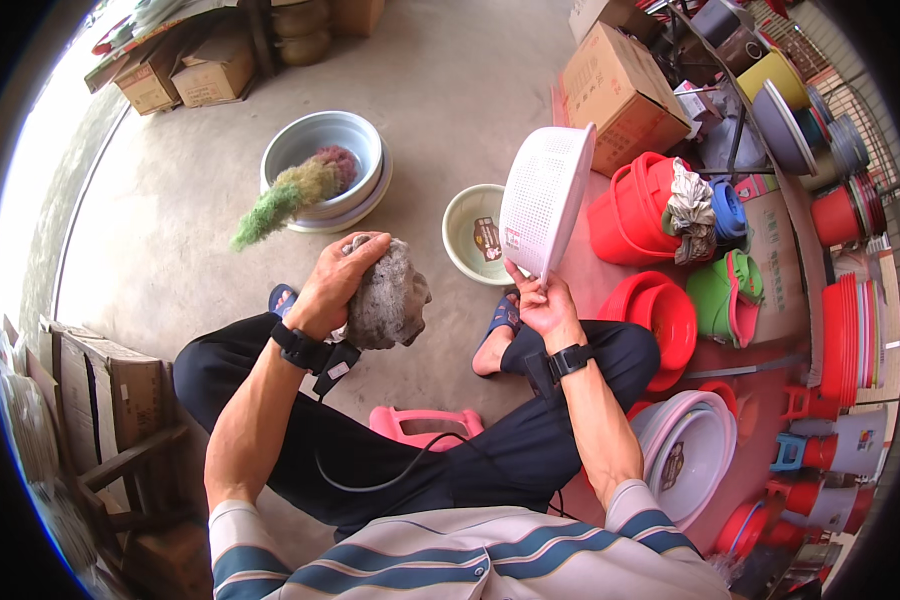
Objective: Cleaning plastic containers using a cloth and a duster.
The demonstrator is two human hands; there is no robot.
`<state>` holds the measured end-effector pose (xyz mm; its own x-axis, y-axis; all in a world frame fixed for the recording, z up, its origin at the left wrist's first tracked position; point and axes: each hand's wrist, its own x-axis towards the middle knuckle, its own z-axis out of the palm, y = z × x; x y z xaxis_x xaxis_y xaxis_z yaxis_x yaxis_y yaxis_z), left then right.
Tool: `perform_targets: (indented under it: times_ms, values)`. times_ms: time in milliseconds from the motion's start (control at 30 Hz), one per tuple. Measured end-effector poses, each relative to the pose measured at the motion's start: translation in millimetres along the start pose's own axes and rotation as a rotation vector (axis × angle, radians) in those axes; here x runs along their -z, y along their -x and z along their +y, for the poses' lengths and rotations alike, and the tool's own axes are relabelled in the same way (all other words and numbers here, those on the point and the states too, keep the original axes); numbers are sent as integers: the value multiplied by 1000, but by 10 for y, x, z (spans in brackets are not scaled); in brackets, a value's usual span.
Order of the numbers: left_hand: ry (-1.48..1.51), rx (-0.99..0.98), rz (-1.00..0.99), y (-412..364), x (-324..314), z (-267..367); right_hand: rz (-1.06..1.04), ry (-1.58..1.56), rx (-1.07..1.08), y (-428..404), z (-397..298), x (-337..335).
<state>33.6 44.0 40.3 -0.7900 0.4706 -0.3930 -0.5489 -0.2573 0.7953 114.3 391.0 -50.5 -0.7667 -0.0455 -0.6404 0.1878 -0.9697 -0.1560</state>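
My left hand (337,281) grips a bunched, dirty grey rag (390,300) above the concrete floor. In my right hand (544,304) is a white perforated plastic colander (544,191), pinched at its lower rim and tilted on its side. Its outer wall faces left, and its inside is hidden. Below and left of the colander, a pale green plastic basin (469,232) bearing a brown label sits on the floor. Farther left, a green, yellow and red fluffy duster (300,187) leans out of a stack of pale blue basins (322,124).
Red buckets (630,214), red basins (656,315), green buckets (720,292) and lilac basins (690,469) crowd my right side. A cardboard box (615,97) stands beyond them. Between my legs is a pink plastic stool (427,424). Cartons (112,397) stand at the left.
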Motion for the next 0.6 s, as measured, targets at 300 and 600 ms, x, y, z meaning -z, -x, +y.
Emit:
perform_targets:
  times_ms: [300,600]
  values:
    - [94,-79,-14,24,-13,-30,-45,17,-93,-127,230,28]
    - [1,-81,7,23,20,-4,378,475,541,-109,138,60]
